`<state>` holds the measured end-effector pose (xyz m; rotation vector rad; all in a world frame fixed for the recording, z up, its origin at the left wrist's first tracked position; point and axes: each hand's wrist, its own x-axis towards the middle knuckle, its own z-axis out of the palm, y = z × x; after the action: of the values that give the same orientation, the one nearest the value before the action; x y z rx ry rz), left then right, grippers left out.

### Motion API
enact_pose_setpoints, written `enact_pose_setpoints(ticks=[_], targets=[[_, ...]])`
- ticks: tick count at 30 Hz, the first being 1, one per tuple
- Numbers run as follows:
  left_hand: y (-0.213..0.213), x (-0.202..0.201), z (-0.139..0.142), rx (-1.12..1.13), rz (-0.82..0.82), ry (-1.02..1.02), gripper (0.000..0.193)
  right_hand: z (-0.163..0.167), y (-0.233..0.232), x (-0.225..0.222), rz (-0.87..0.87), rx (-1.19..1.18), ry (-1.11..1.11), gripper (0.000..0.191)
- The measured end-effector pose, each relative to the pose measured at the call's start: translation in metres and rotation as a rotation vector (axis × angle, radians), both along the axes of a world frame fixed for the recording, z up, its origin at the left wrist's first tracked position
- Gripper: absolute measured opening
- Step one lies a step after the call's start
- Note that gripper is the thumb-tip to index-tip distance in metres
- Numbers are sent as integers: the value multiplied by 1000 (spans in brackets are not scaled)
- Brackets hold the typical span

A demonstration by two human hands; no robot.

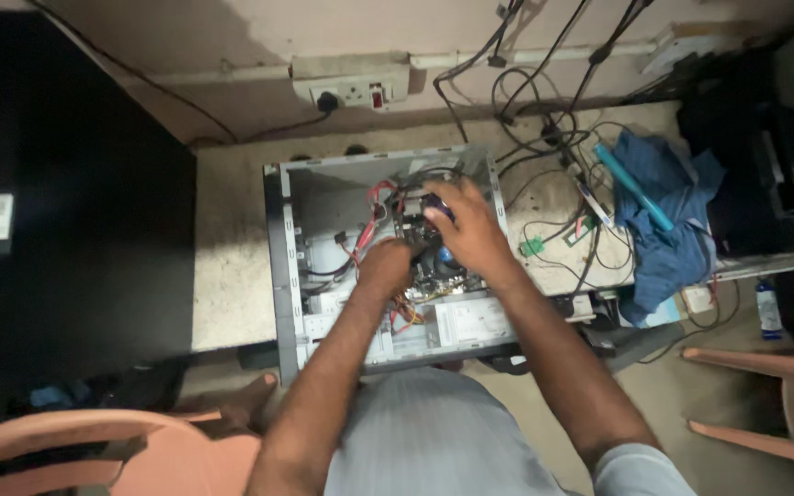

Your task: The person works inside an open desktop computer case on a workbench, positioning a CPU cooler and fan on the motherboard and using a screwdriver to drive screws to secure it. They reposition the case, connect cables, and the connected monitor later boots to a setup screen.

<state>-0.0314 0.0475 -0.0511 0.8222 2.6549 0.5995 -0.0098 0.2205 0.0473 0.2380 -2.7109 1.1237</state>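
Head view: closest to the camera, a round pink plastic chair (94,441) is seen at the bottom left, and a second pink plastic chair (774,404) at the right edge. A bit further on, both arms reach into an open grey metal computer case (282,266) that lies flat on the pale bench (227,239).

The left hand (386,262) is pushed down among the red and black wires (374,207); whether it is spread or pinching cannot be told. The right hand (466,225) is curled over a small dark part (434,207) near the green board (434,276), and its fingers seem closed on that part.

It looks like a part inside the case is being fitted or pulled loose. A steady grip and a straight, gentle move would be called for next, with the wires kept clear.

Beyond the case, a crumpled blue cloth (668,230) and tangled black cables (544,138) lie on the bench, and a white wall socket strip (351,87) is fixed behind.

Much of the board is hidden by the hands. The dark part is blurred, and the left side is too dark to read.
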Motion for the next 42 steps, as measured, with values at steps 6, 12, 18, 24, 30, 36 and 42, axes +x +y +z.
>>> enact_pose_setpoints(ticks=[6,12,18,24,30,36,42], targets=[[1,0,-3,-42,10,17,42,-5,4,0,16,-197,-116,51],[1,1,-1,44,9,24,51,-16,11,-8,114,-225,96,54],[2,-1,2,-31,11,13,42,-26,15,-12,-90,-165,-26,47],[2,0,4,28,54,-43,44,-26,16,-12,237,-266,98,44],[2,0,5,10,72,-45,39,-10,4,-5,-63,-63,81,47],[1,0,4,45,34,-27,45,-2,3,-4,58,-196,-43,52],[1,4,3,37,14,22,47,-14,8,-6,135,-235,152,44]])
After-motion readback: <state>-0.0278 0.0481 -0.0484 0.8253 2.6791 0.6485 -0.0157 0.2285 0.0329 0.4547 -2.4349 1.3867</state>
